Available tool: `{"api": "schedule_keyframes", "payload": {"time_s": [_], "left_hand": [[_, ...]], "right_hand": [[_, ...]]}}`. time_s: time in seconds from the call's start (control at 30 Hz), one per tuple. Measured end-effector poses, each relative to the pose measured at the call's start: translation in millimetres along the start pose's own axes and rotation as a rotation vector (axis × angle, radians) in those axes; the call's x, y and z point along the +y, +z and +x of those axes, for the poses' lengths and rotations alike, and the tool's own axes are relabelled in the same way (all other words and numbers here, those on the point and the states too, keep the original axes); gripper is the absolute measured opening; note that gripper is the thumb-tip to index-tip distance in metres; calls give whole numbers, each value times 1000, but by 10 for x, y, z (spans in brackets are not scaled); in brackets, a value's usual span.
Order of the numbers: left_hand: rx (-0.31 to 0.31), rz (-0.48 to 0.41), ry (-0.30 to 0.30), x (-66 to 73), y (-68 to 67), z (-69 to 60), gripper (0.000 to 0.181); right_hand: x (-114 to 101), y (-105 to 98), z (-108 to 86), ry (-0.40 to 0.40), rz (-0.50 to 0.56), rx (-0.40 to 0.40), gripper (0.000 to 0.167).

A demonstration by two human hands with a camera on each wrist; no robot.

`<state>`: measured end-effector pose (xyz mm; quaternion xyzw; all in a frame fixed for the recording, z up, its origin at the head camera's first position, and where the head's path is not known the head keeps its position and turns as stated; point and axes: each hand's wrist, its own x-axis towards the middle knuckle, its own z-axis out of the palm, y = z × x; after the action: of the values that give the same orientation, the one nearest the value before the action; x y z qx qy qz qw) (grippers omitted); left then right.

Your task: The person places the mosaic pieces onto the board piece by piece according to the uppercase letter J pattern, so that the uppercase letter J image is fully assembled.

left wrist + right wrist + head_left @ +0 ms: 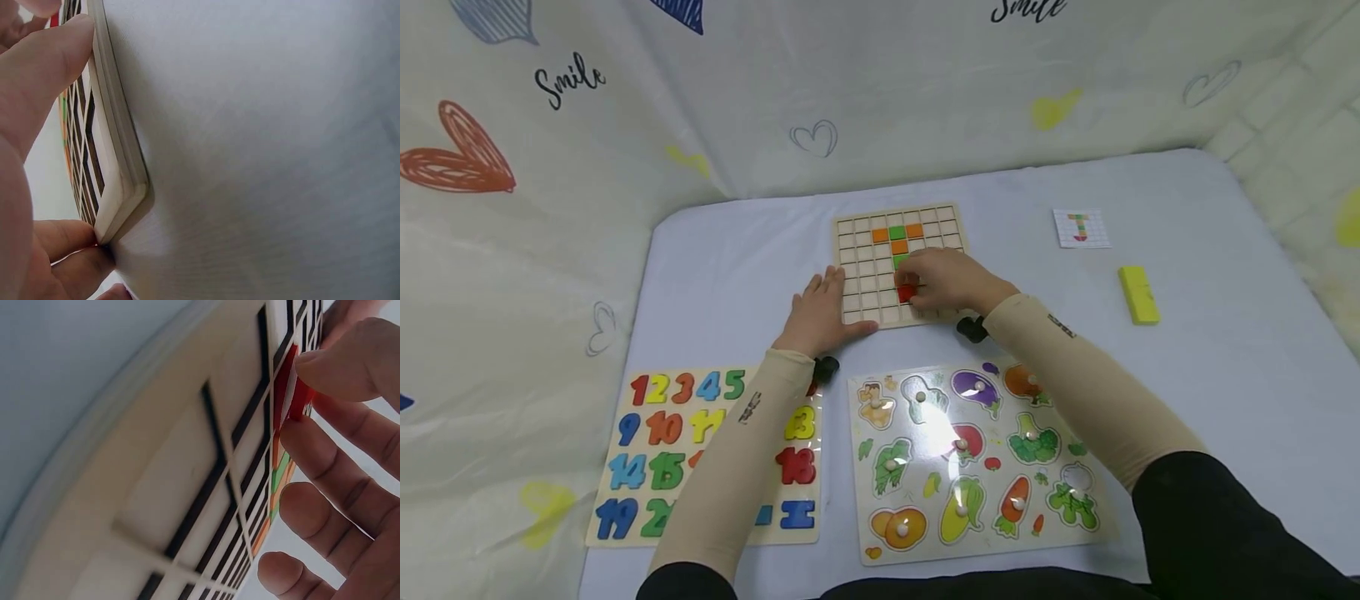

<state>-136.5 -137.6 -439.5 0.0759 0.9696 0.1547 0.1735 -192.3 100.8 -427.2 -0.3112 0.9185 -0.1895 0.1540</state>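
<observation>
A wooden grid board (868, 287) lies near the table's far edge, with orange, green and red square tiles set in a T-like column. My left hand (822, 317) steadies its near left corner: the straight fingers touch the left edge, while the thumb (69, 47) rests on the near edge. Over the column's near end, my right hand (951, 279) pinches a red tile (302, 400) between thumb and fingertip. Beside that tile, another red piece (284, 387) shows at the board's surface. The right hand partly covers the lower column in the head view.
A small pattern card (1081, 228) and a yellow block (1138, 296) lie to the right. Nearer me are a number puzzle (647, 417), partly under my left arm, and a vegetable puzzle (925, 508). A printed cloth (880, 108) hangs behind the table.
</observation>
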Motion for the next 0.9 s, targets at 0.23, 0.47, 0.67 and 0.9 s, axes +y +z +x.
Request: {"api": "schedule_keyframes", "payload": {"time_s": [0.23,0.47,0.67,0.9], "left_hand": [[7,11,6,-32,23,26,115],[8,3,9,-46,43,47,116],[14,-1,6,-46,42,39,116],[18,10,5,-55,25,31,116]], "right_hand": [[-124,19,73,-12,-50,-10,27],[-169,50,137,-27,-84,-23,23],[-192,75,199,-44,-106,-29,23],[-227,70,230,-50,-112,-26,24]]}}
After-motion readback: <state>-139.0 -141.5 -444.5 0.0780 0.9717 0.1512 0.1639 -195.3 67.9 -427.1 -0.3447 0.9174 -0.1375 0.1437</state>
